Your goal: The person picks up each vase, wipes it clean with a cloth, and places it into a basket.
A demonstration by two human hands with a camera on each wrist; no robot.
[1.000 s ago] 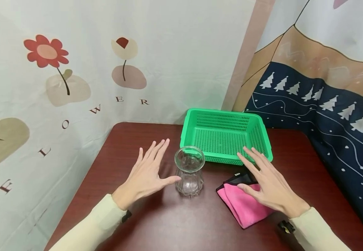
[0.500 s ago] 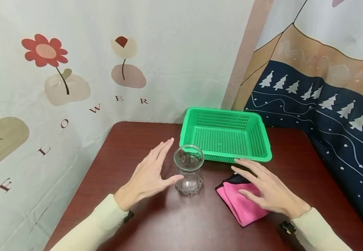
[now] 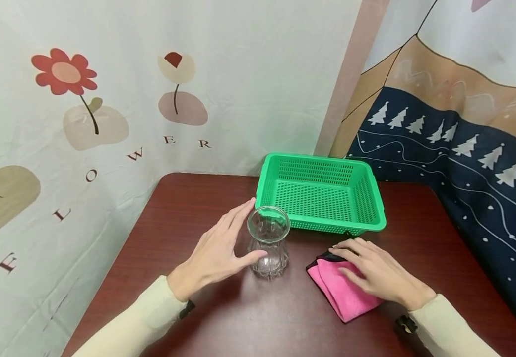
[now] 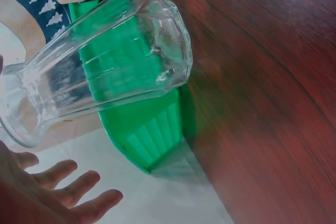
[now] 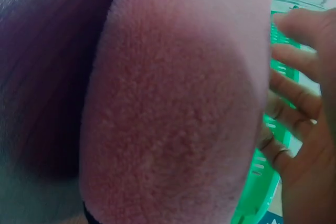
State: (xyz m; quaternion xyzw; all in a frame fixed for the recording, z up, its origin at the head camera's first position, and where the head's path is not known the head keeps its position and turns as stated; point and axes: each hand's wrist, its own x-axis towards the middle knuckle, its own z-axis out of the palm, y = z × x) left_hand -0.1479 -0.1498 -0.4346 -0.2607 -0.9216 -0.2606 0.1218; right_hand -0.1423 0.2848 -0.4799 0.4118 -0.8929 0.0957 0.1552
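Note:
A clear ribbed glass vase (image 3: 269, 243) stands upright on the table. Beside its left side is my left hand (image 3: 215, 250), fingers extended and thumb in front of the glass. In the left wrist view, a gap shows between those fingers (image 4: 86, 192) and the vase (image 4: 121, 56). On the right lies a folded pink cloth (image 3: 340, 292) with black edging. Over its far part is my right hand (image 3: 380, 272), fingers slightly bent, fingertips at the black edge. The right wrist view has the cloth (image 5: 173, 103) up close, with fingers (image 5: 296, 95) reaching its edge; whether they press it, I cannot tell.
A green plastic basket (image 3: 320, 223) with a perforated base sits at the back of the dark red table (image 3: 186, 198), just behind the vase and cloth. Printed curtains (image 3: 262, 74) hang behind and to the right of the table.
My right hand has come down onto the cloth, its fingers bending more. The left hand has shifted slightly right, nearer the vase. Vase, cloth and basket stay put.

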